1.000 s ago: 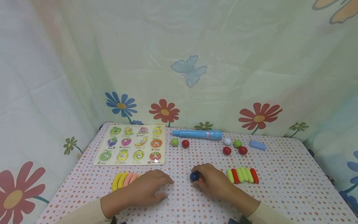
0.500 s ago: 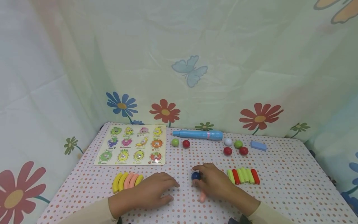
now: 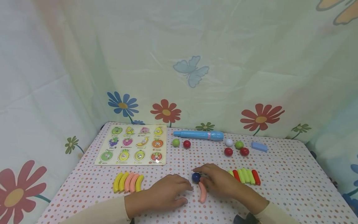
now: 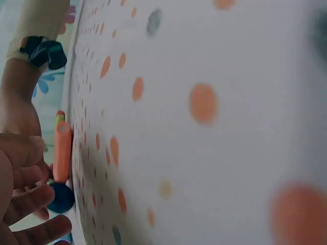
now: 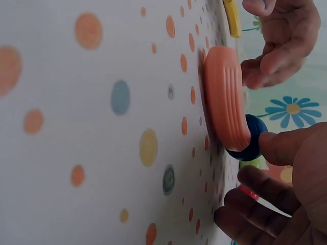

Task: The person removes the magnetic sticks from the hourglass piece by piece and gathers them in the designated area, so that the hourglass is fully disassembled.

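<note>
A dark blue ball (image 3: 196, 177) sits on the dotted table, touching or almost touching the far end of a pink curved, grooved piece (image 3: 202, 193). My right hand (image 3: 219, 182) is around the ball's right and far sides, fingers loosely bent. In the right wrist view its thumb overlaps the edge of the blue ball (image 5: 250, 138); whether it touches is unclear. My left hand (image 3: 169, 191) hovers left of the pink piece, fingers relaxed and holding nothing. The left wrist view shows the pink piece (image 4: 62, 150) in line with the blue ball (image 4: 61, 197).
Yellow and pink curved pieces (image 3: 130, 182) lie in a row at left. Green and red sticks (image 3: 246, 176) line up at right. Behind are a fruit picture board (image 3: 131, 144), a light blue tube (image 3: 198, 134), red balls (image 3: 228, 151), green balls (image 3: 176, 142), a white ball (image 3: 228, 142) and a blue block (image 3: 259, 147).
The left hand has moved right, nearer the blue ball, uncovering the left row. The right hand has shifted slightly right, and the pink piece beneath it has come into view.
</note>
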Action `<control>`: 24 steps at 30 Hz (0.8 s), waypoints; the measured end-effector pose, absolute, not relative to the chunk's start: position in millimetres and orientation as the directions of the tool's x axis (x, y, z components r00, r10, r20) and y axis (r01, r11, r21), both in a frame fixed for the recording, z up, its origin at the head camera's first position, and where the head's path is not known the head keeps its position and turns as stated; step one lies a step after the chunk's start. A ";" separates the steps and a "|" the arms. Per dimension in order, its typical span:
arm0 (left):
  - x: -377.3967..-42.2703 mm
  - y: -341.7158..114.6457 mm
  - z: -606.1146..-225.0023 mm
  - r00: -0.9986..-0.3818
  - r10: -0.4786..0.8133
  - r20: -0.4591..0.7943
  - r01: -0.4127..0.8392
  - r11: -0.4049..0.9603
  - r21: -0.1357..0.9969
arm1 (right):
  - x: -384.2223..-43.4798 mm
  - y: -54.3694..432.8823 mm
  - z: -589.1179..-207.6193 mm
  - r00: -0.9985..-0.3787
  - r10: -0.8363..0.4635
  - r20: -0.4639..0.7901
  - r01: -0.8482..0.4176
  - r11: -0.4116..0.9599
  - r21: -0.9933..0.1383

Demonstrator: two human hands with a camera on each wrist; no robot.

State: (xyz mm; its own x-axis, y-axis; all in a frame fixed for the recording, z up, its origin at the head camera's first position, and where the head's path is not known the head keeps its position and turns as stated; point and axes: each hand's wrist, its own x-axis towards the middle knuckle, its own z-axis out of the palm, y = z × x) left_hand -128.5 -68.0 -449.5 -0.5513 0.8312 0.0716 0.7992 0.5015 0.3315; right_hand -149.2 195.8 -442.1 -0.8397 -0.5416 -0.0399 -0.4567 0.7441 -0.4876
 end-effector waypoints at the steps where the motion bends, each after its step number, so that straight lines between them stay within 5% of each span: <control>1: -128.1 -64.0 -449.7 -0.532 0.842 0.086 0.819 0.487 0.304 | -149.7 196.0 -442.9 -0.834 -0.550 -0.034 -0.466 0.737 -0.490; 8: -123.8 -41.7 -450.3 -0.405 0.910 0.094 0.911 0.391 0.133 | -153.6 195.3 -444.0 -0.808 -0.589 -0.017 -0.508 0.711 -0.485; 24: -115.6 -38.8 -445.5 -0.410 0.912 -0.014 0.912 0.409 -0.038 | -156.4 192.6 -446.0 -0.838 -0.545 -0.026 -0.467 0.740 -0.484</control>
State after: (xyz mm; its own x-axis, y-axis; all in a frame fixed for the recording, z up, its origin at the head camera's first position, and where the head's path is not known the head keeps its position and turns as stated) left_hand -115.6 -38.8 -445.5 -0.4102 0.9119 -0.0139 0.9115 0.4094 -0.0384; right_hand -156.4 192.6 -446.0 -0.8377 -0.5455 -0.0257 -0.4671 0.7402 -0.4836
